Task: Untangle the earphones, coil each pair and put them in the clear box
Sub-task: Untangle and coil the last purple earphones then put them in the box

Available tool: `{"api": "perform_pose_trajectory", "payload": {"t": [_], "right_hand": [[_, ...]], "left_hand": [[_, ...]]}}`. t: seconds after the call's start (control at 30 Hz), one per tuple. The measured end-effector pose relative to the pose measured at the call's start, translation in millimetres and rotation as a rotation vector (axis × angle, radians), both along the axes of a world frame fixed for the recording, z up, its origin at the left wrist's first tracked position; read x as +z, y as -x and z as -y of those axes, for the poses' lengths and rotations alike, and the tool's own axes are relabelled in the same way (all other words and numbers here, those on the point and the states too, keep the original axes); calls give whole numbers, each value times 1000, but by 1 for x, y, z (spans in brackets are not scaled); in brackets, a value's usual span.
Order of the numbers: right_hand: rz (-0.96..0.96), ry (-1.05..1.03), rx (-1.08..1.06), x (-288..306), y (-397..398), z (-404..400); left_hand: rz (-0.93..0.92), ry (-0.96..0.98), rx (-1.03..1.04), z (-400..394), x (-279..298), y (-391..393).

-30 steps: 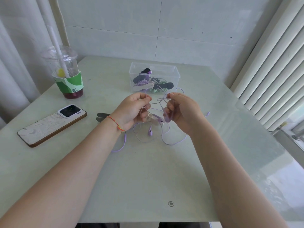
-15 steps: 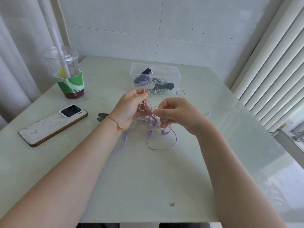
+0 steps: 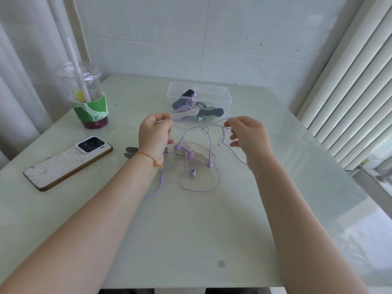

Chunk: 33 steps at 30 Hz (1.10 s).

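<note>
Our hands have moved apart. We see the left hand (image 3: pixel 154 132) and right hand (image 3: pixel 247 134) each pinching the purple earphones (image 3: pixel 192 160), stretching the cord above the table (image 3: pixel 212 230) middle. Behind, near the far edge, sits the clear box (image 3: pixel 199 101).

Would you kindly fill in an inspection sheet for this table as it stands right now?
Surface: pale green table, glossy, a small round logo near the front edge.
Job's things: purple earphones, tangled, partly lifted; clear box behind, holding coiled purple and green pairs with dark pieces.
Clutter: phone face down; drink cup with straw; two dark flat strips.
Hands: left hand and right hand each pinch the cable, stretching it between them.
Cables: loops and plug end lie on the table.
Surroundings: tiled wall, curtain on the left, vertical blinds on the right.
</note>
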State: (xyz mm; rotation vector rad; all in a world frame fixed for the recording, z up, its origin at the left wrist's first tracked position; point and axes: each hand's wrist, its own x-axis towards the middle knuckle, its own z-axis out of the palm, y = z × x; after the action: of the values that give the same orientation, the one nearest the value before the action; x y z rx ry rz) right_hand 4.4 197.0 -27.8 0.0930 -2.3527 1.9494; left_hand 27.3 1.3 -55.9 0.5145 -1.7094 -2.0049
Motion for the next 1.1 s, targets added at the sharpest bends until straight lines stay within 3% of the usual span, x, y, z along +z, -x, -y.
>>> {"api": "perform_pose_trajectory", "payload": {"t": [0.13,0.23,0.4,0.57,0.7,0.83,0.97,1.1], "right_hand": [[87,251,-9,-1,4,0],[172,308,57,0,2,3],[170,9,115,8,-1,16],[118,-218,182,40,9,29],[101,-189,262,58,27,29],[87,-204,291,58,46,21],[80,-305,380,50,61,8],[3,-316,235,47,68,11]], "left_hand": [[55,80,-24,2,-3,3],[32,180,-98,-4,2,0],[-100,284,-143,-22,23,-7],[21,355,-548,-34,53,6],[39,237,-753,-24,59,23],[70,402,-547,-12,52,40],[35,316,-187,1,44,54],[75,277,-172,11,38,58]]}}
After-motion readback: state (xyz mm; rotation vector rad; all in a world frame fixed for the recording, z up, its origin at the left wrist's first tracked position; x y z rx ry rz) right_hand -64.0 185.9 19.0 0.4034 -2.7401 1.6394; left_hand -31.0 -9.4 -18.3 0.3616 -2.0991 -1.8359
